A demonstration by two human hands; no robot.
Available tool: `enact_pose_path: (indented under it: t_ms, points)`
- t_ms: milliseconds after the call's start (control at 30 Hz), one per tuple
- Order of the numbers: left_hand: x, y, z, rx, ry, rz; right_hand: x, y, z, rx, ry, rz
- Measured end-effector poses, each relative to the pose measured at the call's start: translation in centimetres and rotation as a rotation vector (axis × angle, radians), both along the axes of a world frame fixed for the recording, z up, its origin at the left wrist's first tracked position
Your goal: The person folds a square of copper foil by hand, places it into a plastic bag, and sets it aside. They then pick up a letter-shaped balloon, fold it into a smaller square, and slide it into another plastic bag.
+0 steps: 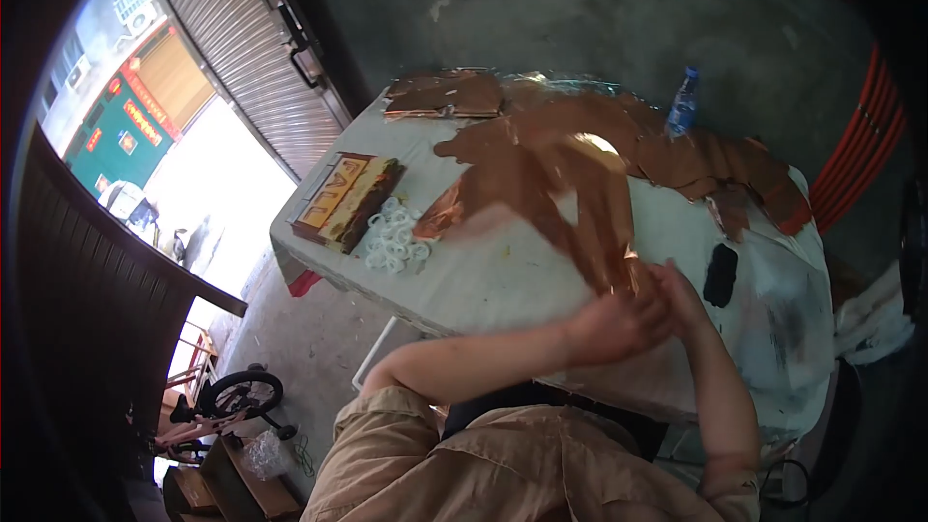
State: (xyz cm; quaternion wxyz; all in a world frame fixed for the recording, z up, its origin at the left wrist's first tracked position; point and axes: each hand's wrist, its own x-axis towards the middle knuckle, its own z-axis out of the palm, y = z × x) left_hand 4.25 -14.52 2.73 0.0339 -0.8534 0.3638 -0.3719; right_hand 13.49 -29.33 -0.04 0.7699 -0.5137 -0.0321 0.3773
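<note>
Close to my body at the table's near edge, my left hand (pixel 623 329) and my right hand (pixel 680 296) are together, fingers closed on a shiny copper-coloured foil balloon (pixel 605 217). It is flat, and its gathered lower end runs into my fingers. My left hand is slightly blurred and partly covers the grip. More flat copper foil (pixel 570 116) lies spread behind it. Left of the foil are a heap of white rings (pixel 394 237) and a flat printed pack (pixel 346 201) with large letters.
A pale cloth covers the table (pixel 483 280). A folded foil stack (pixel 445 95) lies at the back, a blue-labelled bottle (pixel 684 101) stands at the back right, and a black object (pixel 720 275) lies at right beside clear plastic (pixel 783 319). A small bicycle (pixel 232 401) and cardboard box (pixel 232 478) are on the floor.
</note>
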Motion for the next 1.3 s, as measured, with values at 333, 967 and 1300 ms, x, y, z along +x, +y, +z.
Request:
enact_pose_path:
  t_ms: [333, 967, 1300]
  points:
    - [-2.6, -3.8, -3.6, -0.397, 0.523, -0.155, 0.1, -1.5, 0.2, -0.436, -0.575, 0.243]
    - [-7.7, 0.4, -3.2, -0.5, 0.599, -0.088, 1.1, -2.2, -0.7, -0.475, -0.599, 0.432]
    - [-7.3, 0.3, -4.5, -0.796, 0.564, -0.014, 0.8, -2.0, -0.8, -0.473, -0.637, 0.304]
